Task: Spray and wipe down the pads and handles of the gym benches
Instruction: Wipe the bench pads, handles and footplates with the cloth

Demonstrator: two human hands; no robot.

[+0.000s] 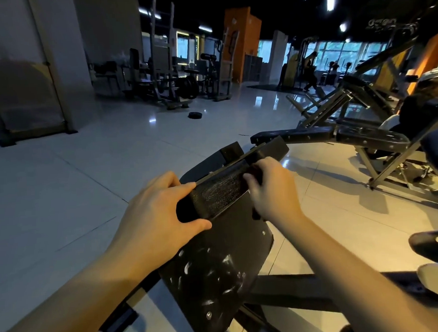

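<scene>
gripping the padded handle (219, 194) with both hands here, so that's where the task's thing is: centre of the view, sitting right on top of the scuffed black plate (217, 266) of the machine. the left hand (159, 213) wraps the near end, fingers (181, 186) over the top and thumb underneath, and the right hand (271, 188) is curled over it further up. there might be something dark tucked under the right fingers, but i honestly can't tell if it's a cloth, and i see no spray bottle anywhere. the long axis runs diagonally, from the lower left by the left hand up and away to the upper right, with the far end pointing toward the neighbouring machine (312, 134). the worn, speckled face is turned up at the camera. what could go wrong, imo: if that handle or the plate is hinged, pulling with both hands could make it swing and nip the fingers in the gap between them. the covering looks cracked, so hard rubbing could flake more off, and spray would soak into it. bare skin on cleaner isn't great either. and the tile floor (63, 185) is glossy, so any overspray landing there is a slip waiting to happen.
</scene>
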